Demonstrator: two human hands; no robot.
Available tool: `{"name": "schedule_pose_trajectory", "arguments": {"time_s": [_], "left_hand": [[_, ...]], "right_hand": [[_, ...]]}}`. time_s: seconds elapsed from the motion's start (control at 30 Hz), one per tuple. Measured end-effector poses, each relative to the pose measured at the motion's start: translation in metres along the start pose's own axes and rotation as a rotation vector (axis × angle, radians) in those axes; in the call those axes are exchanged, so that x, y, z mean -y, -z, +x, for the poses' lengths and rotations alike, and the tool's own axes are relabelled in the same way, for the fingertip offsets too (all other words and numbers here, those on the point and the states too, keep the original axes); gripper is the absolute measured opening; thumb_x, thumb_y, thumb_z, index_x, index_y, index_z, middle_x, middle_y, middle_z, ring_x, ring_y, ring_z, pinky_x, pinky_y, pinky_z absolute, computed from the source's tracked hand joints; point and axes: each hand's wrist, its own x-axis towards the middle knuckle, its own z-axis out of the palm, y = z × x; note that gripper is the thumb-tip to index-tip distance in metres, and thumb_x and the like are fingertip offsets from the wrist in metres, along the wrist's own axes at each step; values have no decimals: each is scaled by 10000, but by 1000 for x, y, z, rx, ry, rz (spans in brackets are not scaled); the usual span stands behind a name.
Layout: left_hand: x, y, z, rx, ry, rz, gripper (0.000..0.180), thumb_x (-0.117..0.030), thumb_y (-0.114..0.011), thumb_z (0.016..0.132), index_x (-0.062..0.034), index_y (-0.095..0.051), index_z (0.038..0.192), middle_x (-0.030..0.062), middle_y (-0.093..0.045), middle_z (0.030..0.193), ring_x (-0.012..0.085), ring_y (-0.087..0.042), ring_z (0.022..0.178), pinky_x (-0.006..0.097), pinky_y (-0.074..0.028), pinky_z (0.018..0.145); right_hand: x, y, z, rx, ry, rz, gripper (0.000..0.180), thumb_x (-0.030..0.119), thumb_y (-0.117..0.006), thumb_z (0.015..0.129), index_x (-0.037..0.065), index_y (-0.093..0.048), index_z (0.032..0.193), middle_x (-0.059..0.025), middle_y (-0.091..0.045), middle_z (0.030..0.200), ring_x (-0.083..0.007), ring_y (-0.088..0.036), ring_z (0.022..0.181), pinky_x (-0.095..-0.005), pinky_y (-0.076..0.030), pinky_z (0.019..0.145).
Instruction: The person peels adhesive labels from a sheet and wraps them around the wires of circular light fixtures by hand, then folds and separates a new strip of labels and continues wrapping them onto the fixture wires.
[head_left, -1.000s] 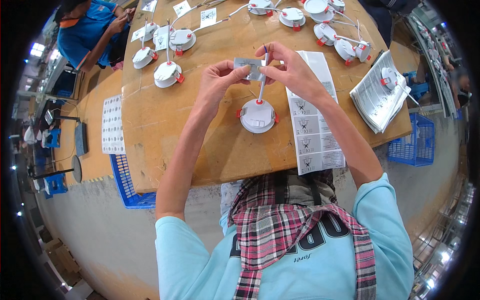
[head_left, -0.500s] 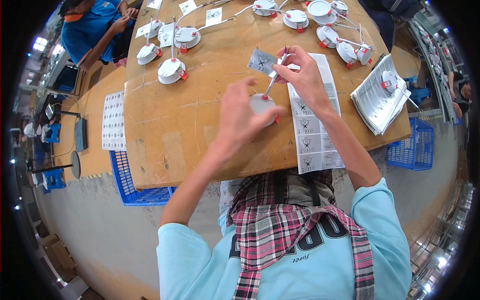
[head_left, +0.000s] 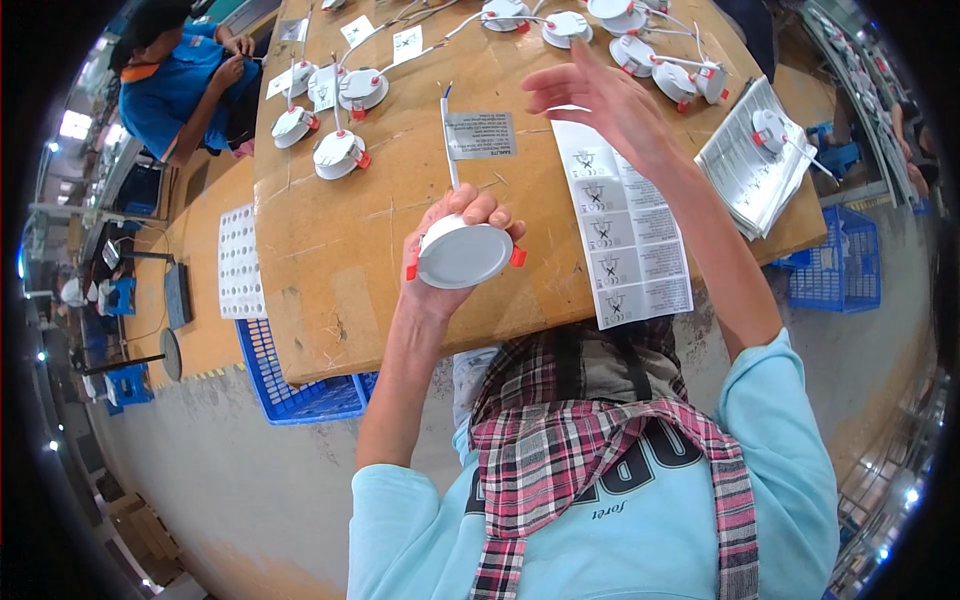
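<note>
A round white downlight (head_left: 464, 256) with red spring clips is gripped by my left hand (head_left: 432, 299), its flat face turned up toward me. Its white cable (head_left: 452, 155) stands up beyond my fingers, with a silver printed label (head_left: 482, 136) stuck on it like a flag. My right hand (head_left: 618, 108) is raised over the table with fingers stretched out and nothing in them. Below and beside that hand lies a sheet of labels (head_left: 640, 255), hanging slightly over the table's near edge.
Several more downlights (head_left: 340, 154) stand along the far side of the brown table (head_left: 330, 260), some with labelled cables. On the right, another downlight (head_left: 770, 130) rests on a stack of label sheets (head_left: 748, 190). Blue crates (head_left: 300, 397) sit below the table. A co-worker (head_left: 180, 85) sits at far left.
My left hand has taken hold of the downlight and turned its face up toward me. The right hand has let go of the labelled cable and moved away, opening.
</note>
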Motion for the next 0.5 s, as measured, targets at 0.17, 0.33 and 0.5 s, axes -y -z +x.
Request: {"name": "schedule_pose_trajectory", "arguments": {"time_s": [0.17, 0.33, 0.5], "left_hand": [[17, -6, -1, 20, 53, -367, 168, -139, -458, 921, -146, -489, 756, -24, -514, 701, 171, -504, 806, 385, -412, 873], [30, -7, -6, 89, 41, -549, 164, -131, -483, 887, -155, -496, 726, -58, -527, 665, 120, -488, 765, 338, -387, 845], [37, -1, -8, 76, 61, -462, 168, -133, -484, 891, -156, -495, 725, -56, -530, 665, 118, -478, 751, 340, -386, 835]], "right_hand": [[-4, -13, 21, 216, -70, -106, 825, 737, -338, 866, 14, -692, 1045, -114, -669, 1026, -185, -608, 997, -316, -439, 943], [6, -30, 23, 328, -57, -229, 782, 728, -448, 834, 9, -709, 997, -104, -681, 962, -171, -621, 930, -295, -442, 898], [9, -32, 23, 479, -56, -411, 406, 439, -732, 765, 44, -734, 861, 2, -631, 722, -94, -541, 689, -266, -389, 699]]}}
